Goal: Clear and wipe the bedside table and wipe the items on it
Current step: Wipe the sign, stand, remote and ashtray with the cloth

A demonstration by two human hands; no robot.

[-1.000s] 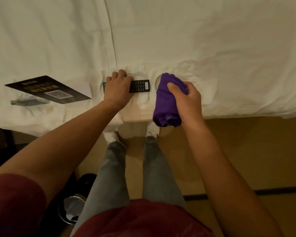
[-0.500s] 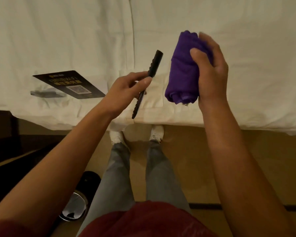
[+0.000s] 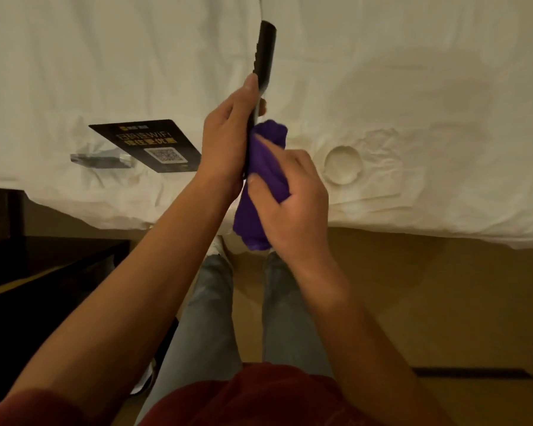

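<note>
Left hand point(image 3: 228, 142) closed on remote point(image 3: 263, 59), lower end gripped, long axis pointing up and away over bed point(image 3: 413, 87). Right hand point(image 3: 293, 192) clenched on purple cloth point(image 3: 265, 161), pressed against remote's right side. WiFi card point(image 3: 145, 142) left on bed.

A black remote control point(image 3: 266, 53) of smooth plastic, with a faint sheen along its edge. Against it, a purple cloth point(image 3: 266, 182), soft and matt, bunched into thick folds. Behind, a white bed sheet point(image 3: 413, 87) of matt woven fabric, creased and rumpled near its edge. On the sheet at left, a black card point(image 3: 145, 144) with a slightly glossy printed face. Dark bedside furniture point(image 3: 43, 272) at near left looks like smooth, polished wood.
</note>
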